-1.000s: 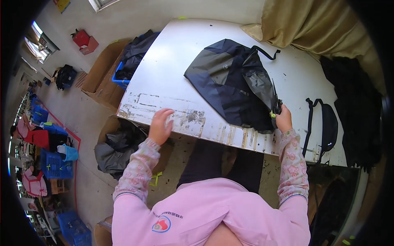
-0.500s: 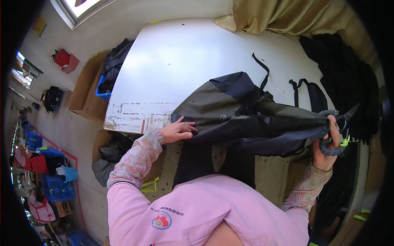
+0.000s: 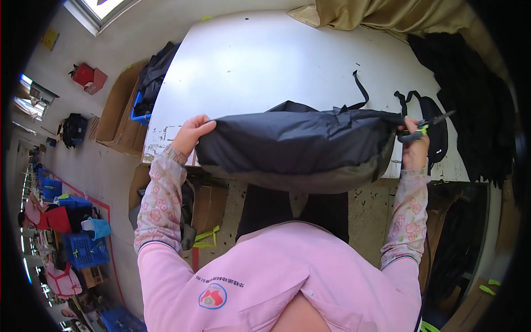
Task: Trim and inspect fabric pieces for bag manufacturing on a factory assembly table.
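A black and dark olive fabric bag point(image 3: 298, 146) is stretched out sideways over the near edge of the white table. My left hand point(image 3: 194, 133) pinches its left end, thumb on top. At the right end, my right hand point(image 3: 414, 145) grips the fabric and also holds a pair of scissors point(image 3: 431, 120), whose blades point up and to the right, away from the bag. A thin black strap point(image 3: 360, 88) sticks out behind the bag onto the tabletop. Beyond the scissors lies a black padded strap point(image 3: 437, 135).
The white table point(image 3: 265, 61) spans the space ahead. Black fabric point(image 3: 470, 105) is heaped at its right, a gold curtain point(image 3: 381, 16) at its back. On the left stand a cardboard box point(image 3: 119, 108) and a blue crate point(image 3: 141, 108) of black fabric. Blue baskets and people are farther left.
The bag has been turned so its black side faces up and its olive part hangs toward me. My left hand, open before, has closed on its left end; my right hand moved inward with the scissors.
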`<action>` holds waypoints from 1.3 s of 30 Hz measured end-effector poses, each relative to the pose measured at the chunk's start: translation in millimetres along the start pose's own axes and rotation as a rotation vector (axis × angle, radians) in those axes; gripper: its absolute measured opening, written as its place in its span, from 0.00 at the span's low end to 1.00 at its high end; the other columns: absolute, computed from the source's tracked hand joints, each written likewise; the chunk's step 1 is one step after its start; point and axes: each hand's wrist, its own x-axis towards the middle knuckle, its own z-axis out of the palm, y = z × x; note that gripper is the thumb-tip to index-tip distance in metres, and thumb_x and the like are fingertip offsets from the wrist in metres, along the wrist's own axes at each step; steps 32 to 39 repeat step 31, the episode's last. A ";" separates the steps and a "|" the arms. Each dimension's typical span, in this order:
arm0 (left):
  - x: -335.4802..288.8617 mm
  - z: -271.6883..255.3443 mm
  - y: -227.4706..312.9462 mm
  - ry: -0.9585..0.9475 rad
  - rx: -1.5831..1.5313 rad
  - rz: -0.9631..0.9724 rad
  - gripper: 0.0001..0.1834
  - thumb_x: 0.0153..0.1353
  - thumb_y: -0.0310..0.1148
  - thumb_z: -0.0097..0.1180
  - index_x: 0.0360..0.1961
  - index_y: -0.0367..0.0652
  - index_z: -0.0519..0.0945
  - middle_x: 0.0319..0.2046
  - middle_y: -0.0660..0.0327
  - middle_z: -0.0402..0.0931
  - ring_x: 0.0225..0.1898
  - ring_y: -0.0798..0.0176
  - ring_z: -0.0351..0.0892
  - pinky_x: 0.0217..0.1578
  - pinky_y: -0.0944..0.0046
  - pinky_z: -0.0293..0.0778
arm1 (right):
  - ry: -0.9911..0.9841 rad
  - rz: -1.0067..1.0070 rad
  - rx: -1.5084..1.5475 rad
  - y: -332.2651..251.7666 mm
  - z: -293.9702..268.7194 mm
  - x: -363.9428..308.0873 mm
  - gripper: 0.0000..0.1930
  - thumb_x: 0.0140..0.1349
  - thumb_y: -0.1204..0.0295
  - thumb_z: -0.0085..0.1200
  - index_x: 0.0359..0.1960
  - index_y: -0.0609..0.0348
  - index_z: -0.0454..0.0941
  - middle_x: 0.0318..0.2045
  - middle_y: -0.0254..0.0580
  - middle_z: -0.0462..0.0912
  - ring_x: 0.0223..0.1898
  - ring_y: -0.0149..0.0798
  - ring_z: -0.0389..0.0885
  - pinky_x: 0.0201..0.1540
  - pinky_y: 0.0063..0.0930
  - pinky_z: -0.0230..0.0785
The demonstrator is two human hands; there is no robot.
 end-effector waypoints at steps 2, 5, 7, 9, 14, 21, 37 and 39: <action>36.2 -14.9 -30.1 0.261 0.422 0.168 0.15 0.57 0.37 0.64 0.37 0.40 0.76 0.33 0.63 0.77 0.35 0.70 0.74 0.40 0.70 0.70 | 0.033 0.027 -0.243 54.3 -10.7 19.2 0.12 0.54 0.74 0.66 0.34 0.60 0.73 0.26 0.37 0.80 0.20 0.29 0.77 0.23 0.20 0.67; 40.0 31.7 -10.7 0.605 1.106 0.688 0.19 0.54 0.39 0.66 0.42 0.40 0.76 0.39 0.56 0.78 0.46 0.57 0.74 0.49 0.62 0.69 | 0.021 0.008 -0.458 83.1 -32.2 16.5 0.13 0.54 0.75 0.66 0.34 0.62 0.71 0.25 0.37 0.78 0.19 0.29 0.76 0.21 0.22 0.67; 21.7 51.7 -3.5 0.499 0.957 0.649 0.19 0.53 0.39 0.66 0.42 0.41 0.77 0.45 0.55 0.76 0.52 0.49 0.70 0.55 0.56 0.65 | 0.050 -0.096 -0.447 71.5 -26.8 -4.5 0.13 0.55 0.74 0.66 0.34 0.62 0.71 0.25 0.35 0.77 0.19 0.28 0.75 0.22 0.22 0.67; 1.6 62.6 -0.4 0.095 0.784 0.588 0.18 0.53 0.41 0.66 0.40 0.43 0.78 0.46 0.57 0.75 0.51 0.50 0.70 0.52 0.56 0.66 | -0.018 -0.171 -0.464 52.6 -19.3 -12.9 0.12 0.56 0.75 0.64 0.34 0.61 0.71 0.26 0.33 0.77 0.22 0.27 0.75 0.25 0.20 0.67; -36.6 82.7 -15.2 -0.027 0.898 0.532 0.20 0.49 0.44 0.68 0.38 0.46 0.79 0.41 0.59 0.73 0.48 0.52 0.68 0.49 0.57 0.64 | -0.522 -0.141 -0.537 3.1 32.6 -30.9 0.11 0.57 0.78 0.61 0.36 0.59 0.69 0.39 0.38 0.82 0.29 0.22 0.72 0.33 0.16 0.66; -42.4 75.7 -61.1 -0.024 1.074 0.453 0.27 0.43 0.41 0.71 0.45 0.50 0.76 0.43 0.59 0.71 0.50 0.52 0.67 0.50 0.53 0.61 | -1.010 -0.010 -0.751 26.3 77.3 -2.2 0.14 0.53 0.84 0.59 0.37 0.65 0.67 0.43 0.39 0.81 0.42 0.24 0.76 0.46 0.20 0.69; -29.1 81.9 -74.7 -0.068 0.985 0.408 0.22 0.50 0.48 0.67 0.42 0.51 0.78 0.41 0.60 0.70 0.47 0.55 0.67 0.51 0.54 0.59 | -1.018 0.025 -0.852 35.7 74.2 -0.4 0.14 0.50 0.77 0.63 0.35 0.58 0.70 0.30 0.32 0.75 0.34 0.26 0.72 0.41 0.20 0.66; -29.1 81.9 -74.7 -0.068 0.985 0.408 0.22 0.50 0.48 0.67 0.42 0.51 0.78 0.41 0.60 0.70 0.47 0.55 0.67 0.51 0.54 0.59 | -1.018 0.025 -0.852 35.7 74.2 -0.4 0.14 0.50 0.77 0.63 0.35 0.58 0.70 0.30 0.32 0.75 0.34 0.26 0.72 0.41 0.20 0.66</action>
